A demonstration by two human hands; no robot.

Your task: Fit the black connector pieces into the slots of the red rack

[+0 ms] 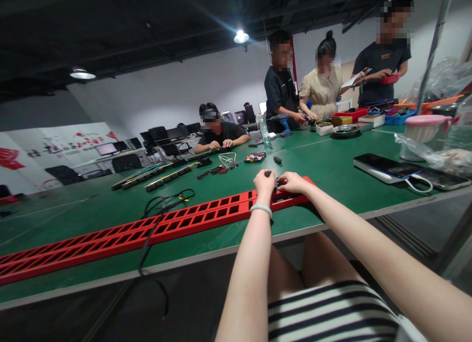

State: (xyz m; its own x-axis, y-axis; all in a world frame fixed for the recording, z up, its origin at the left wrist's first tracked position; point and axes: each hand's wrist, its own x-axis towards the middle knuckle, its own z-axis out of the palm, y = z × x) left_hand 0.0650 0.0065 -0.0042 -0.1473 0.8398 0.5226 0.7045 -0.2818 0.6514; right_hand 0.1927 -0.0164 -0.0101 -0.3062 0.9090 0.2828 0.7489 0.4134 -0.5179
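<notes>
A long red slotted frame lies along the front of the green table. Over its right end, my left hand is closed around a black piece whose top shows above the fingers; its kind is unclear. Close beside it, my right hand pinches a small dark grey part, too small to identify. Both hands are close to the frame, and the fingers hide most of what they hold. A black strap crosses the frame and hangs over the table edge.
Beyond the frame lie black strips with wires, a white cable and a small tray of parts. Phones and a pink-lidded jar stand right. A co-worker sits opposite; several others stand behind boxes.
</notes>
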